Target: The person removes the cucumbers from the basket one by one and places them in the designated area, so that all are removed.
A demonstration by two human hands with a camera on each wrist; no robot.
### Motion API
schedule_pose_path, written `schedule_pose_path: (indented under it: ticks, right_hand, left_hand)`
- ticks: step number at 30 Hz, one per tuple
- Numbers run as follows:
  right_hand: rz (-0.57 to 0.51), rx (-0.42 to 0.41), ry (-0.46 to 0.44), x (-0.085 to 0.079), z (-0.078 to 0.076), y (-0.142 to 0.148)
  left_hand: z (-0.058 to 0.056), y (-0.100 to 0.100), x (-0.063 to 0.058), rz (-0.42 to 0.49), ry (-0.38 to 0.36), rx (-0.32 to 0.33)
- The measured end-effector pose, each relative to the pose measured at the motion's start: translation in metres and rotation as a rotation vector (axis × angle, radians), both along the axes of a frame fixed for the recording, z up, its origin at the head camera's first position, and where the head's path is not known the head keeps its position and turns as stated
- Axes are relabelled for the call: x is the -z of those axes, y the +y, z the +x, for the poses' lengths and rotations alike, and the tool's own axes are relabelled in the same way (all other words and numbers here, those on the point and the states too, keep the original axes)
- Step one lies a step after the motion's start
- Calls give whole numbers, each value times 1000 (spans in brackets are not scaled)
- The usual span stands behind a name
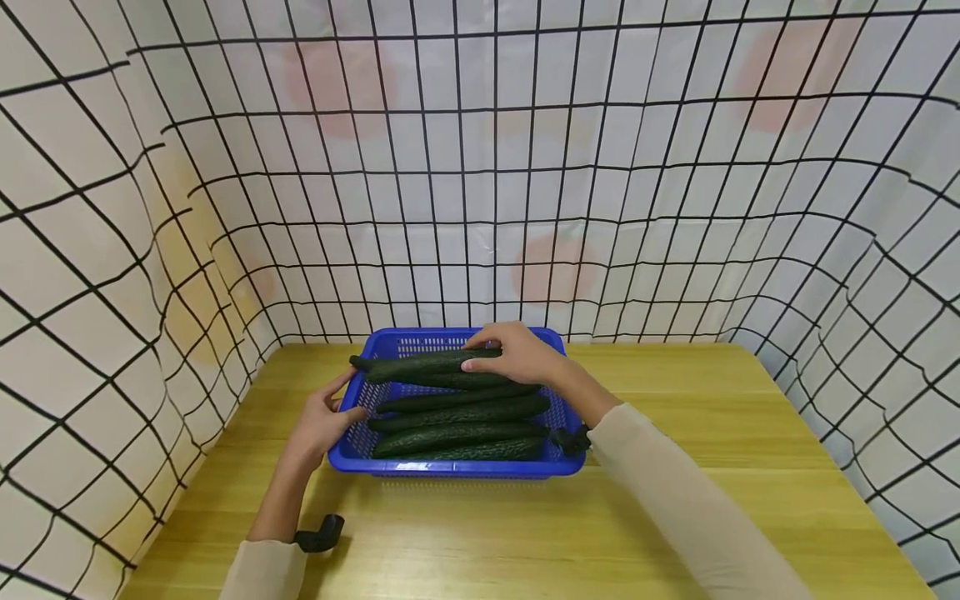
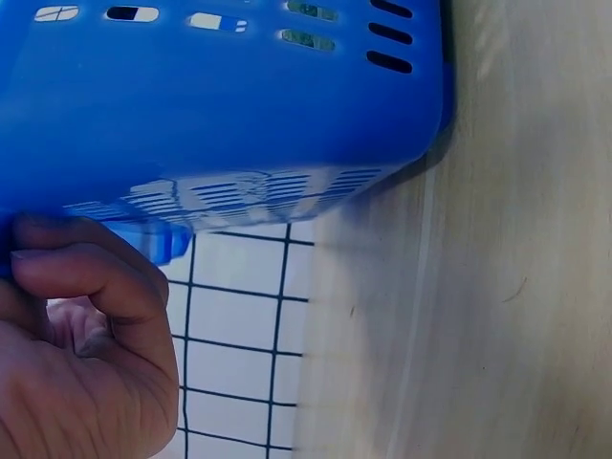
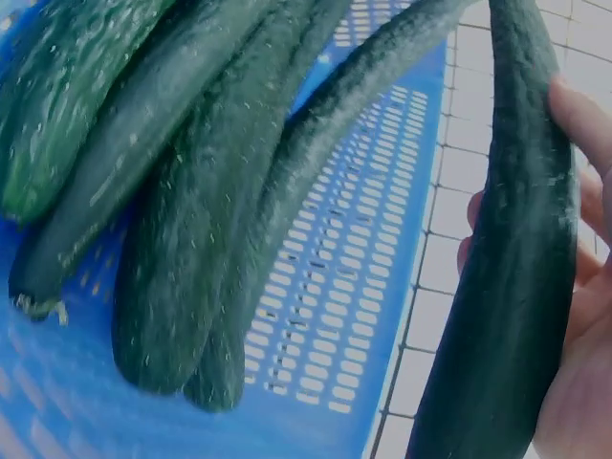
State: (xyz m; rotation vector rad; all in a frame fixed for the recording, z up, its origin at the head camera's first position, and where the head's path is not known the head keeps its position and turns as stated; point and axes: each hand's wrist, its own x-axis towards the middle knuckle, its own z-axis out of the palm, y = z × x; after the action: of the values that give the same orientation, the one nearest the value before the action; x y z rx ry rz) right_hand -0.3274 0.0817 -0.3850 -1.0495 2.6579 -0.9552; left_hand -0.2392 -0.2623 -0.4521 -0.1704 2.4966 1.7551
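A blue plastic basket with slotted walls holds several long dark green cucumbers lying crosswise. My right hand reaches over its far side and grips a cucumber, thumb on the near side and fingers behind. In the right wrist view, this held cucumber is raised beside the basket wall, apart from the cucumbers lower in the basket. My left hand holds the basket's left rim, thumb over the edge. The left wrist view has its curled fingers against the basket's outside.
The basket stands on a yellowish wooden table near its back edge. Black wire grid over pale sheeting rises behind and along both sides. A black wrist mount sits at the left sleeve, another by the basket's right rim.
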Motion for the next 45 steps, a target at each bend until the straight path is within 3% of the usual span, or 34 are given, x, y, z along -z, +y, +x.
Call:
schedule_pose_path:
  ticks: [13,21,33,45]
  right_hand:
    - [-17,30,126,1,3,62]
    - [-48,102,128,7,2,103]
    - [-14,199,102,34,4,161]
    - [16,316,98,42,6,220]
  left_hand:
    - [-3,-2,3,4,9,3]
    - [-4,0,2,28,-5,9]
    - [-4,-2,3,42,-5,2]
    - [-4,-2,3,59,-14,13]
